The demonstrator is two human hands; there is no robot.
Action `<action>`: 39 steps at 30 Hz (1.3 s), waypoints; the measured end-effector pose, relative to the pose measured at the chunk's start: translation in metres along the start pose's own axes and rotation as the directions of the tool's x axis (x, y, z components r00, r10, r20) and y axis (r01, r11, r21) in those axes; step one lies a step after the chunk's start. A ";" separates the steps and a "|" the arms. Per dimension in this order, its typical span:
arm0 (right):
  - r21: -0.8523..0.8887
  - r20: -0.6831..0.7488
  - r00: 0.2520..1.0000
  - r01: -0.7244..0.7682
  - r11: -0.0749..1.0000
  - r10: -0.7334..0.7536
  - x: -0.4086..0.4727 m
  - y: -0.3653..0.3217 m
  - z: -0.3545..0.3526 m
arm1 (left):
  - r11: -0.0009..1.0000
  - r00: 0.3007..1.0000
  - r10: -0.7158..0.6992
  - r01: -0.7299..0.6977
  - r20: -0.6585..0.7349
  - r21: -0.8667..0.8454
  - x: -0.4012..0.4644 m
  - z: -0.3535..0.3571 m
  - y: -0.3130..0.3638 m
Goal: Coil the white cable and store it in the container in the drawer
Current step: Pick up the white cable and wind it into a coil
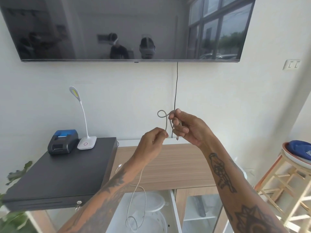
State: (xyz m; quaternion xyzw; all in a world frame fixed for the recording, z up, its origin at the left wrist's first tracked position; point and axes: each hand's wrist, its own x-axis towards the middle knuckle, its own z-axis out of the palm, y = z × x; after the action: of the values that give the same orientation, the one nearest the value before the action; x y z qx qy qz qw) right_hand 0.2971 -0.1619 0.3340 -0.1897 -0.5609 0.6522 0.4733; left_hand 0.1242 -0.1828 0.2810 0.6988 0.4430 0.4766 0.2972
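the white cable [162,116] looped between both raised hands; the left hand [150,142] pinched one strand, the right hand [186,126] clutched the gathered end, slack dangling below.

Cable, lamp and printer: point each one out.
Cable [161,113], head view, on the small loop held up between the hands.
Lamp [86,143], head view, on its white base.
Printer [63,142], head view, on its black body.
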 end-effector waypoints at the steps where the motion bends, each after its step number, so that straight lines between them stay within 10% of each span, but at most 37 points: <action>1: -0.044 -0.014 1.000 -0.013 0.999 0.013 0.000 0.002 -0.002 | 1.000 1.000 -0.015 0.015 0.018 -0.012 0.003 -0.003 0.005; 10: -0.439 -0.107 0.981 -0.194 0.877 0.163 -0.011 0.019 -0.011 | 0.994 0.971 -0.078 0.059 -0.226 -0.089 0.045 -0.048 0.030; 14: -0.285 0.062 0.986 -0.132 0.950 0.156 -0.021 0.006 -0.006 | 0.929 0.890 -0.139 0.269 -0.433 0.254 0.074 -0.088 -0.001; 20: 0.312 0.227 0.946 0.154 0.938 -0.231 -0.007 -0.032 0.032 | 0.961 0.989 -0.033 0.071 -0.146 0.267 0.054 -0.052 -0.027; 24: 0.162 -0.092 0.907 0.420 0.893 -0.410 0.025 -0.036 0.030 | 0.919 0.984 0.148 -0.172 0.094 0.356 0.005 -0.002 -0.034; 27: -0.305 -0.235 0.919 0.239 0.922 -0.316 0.037 -0.019 0.004 | 0.851 0.944 0.235 -0.314 0.229 0.420 -0.017 0.002 -0.037; 30: -0.605 -0.244 0.966 -0.083 0.792 -0.085 0.033 0.010 -0.016 | 0.803 0.914 0.397 -0.391 0.085 0.451 -0.003 -0.018 -0.027; 34: -0.413 -0.103 0.982 -0.189 0.891 0.160 0.019 0.043 -0.011 | 0.730 0.866 0.500 -0.417 -0.008 0.541 0.033 -0.053 -0.008; 39: -0.181 -0.003 0.995 -0.096 0.979 0.097 0.009 0.047 0.024 | 0.908 0.911 0.366 -0.305 -0.190 0.286 0.062 -0.065 0.008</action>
State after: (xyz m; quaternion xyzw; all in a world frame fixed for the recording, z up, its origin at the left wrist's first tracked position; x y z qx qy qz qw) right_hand 0.2550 -0.1644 0.3012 -0.2572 -0.6094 0.6212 0.4202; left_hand 0.0765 -0.1305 0.3368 0.7342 0.4042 0.5417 0.0643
